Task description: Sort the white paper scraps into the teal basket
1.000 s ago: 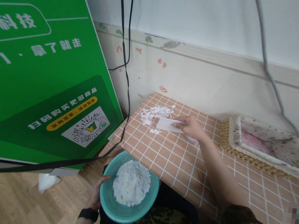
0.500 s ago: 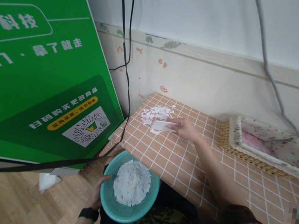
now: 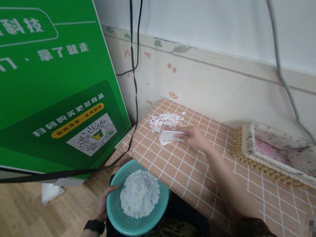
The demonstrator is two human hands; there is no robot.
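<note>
My left hand (image 3: 105,201) grips the left rim of a teal plastic basket (image 3: 112,218), with the thumb over the edge and the other fingers hidden beneath. Pale paper scraps (image 3: 140,194) are heaped inside, just under the table's front edge. Over the tabletop, my right hand (image 3: 195,137) pinches a flat white card-like piece (image 3: 170,136), its long side facing left. Beyond the piece lies a loose pile of white and pinkish paper scraps (image 3: 163,121). A few more scraps (image 3: 165,142) show along its near edge.
A checked brown cloth covers the table (image 3: 181,165). At its right stands a lined wicker basket (image 3: 274,150) with something pink inside. A green printed panel (image 3: 48,79) rises at left, with a black cable (image 3: 135,103) hanging beside it. A white bag (image 3: 50,193) lies on the floor.
My right hand has drawn the white piece slightly toward me, with some scraps along its near edge. My left hand and the teal basket stay nearly still.
</note>
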